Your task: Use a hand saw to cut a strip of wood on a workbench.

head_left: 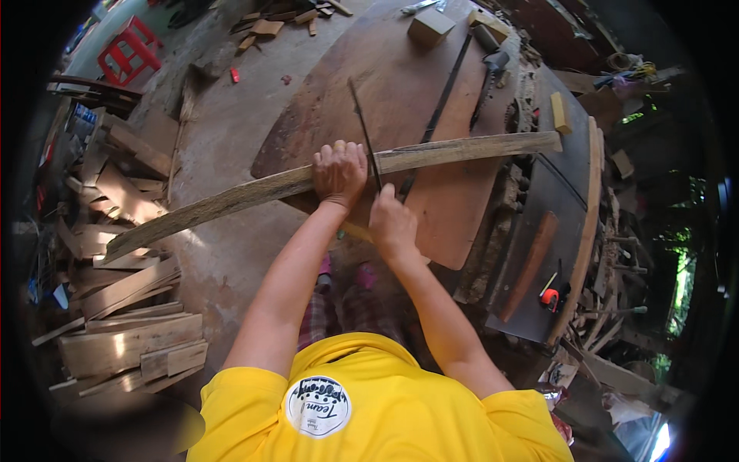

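A long weathered plank [453, 150] lies across a brown wooden board [323, 108] in the head view, its left end reaching out over the floor. My left hand [339, 173] grips the plank just left of a thin dark blade [358, 108]. My right hand [391, 219] is closed on the near end of this blade, which looks like a saw and crosses the plank. To the right, a long dark bar [443, 92] and another saw with a toothed blade [485, 92] lie on the board. Small wood blocks [431, 29] sit at its far end.
Several offcuts [127, 346] are piled on the left, with more [267, 28] at the back near a red plastic stool [127, 58]. On the right, a dark bench surface [523, 254] holds a reddish wood strip [531, 266], a tape measure [549, 299] and a yellowish block [560, 112].
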The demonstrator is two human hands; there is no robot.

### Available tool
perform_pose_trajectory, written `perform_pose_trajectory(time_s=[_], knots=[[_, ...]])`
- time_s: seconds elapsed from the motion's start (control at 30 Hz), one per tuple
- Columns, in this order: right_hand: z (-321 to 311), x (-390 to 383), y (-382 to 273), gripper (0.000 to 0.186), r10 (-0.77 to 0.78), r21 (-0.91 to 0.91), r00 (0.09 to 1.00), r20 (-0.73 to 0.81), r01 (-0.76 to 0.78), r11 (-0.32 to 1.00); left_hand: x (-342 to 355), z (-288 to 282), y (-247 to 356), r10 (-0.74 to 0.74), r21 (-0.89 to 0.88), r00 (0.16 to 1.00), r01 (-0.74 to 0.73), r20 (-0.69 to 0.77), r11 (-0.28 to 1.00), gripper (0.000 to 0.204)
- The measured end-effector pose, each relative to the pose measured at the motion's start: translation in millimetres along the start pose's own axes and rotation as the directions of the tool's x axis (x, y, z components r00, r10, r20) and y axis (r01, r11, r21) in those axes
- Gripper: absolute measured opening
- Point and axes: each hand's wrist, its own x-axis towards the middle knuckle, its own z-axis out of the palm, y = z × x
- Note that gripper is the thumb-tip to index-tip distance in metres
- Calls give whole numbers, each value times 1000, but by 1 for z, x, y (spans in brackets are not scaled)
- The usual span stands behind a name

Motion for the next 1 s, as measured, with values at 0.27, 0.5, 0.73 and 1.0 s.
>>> perform_pose_trajectory(time_s=[0.27,0.5,0.73,1.0], knots=[[0,6,2,10,-27,-49,999,-42,25,998,4,-4,2,0,-44,1000,1,24,999,27],[-12,-63,3,8,34,-102,993,116,-22,995,-2,-4,-4,-34,-3,999,34,30,999,27],[0,24,0,18,-76,-34,995,-67,74,997,3,0,3,-22,-23,1000,22,17,999,25],[-14,-16,-2,20,5,-51,997,77,-1,999,1,-6,-3,-46,-46,998,48,40,998,26]])
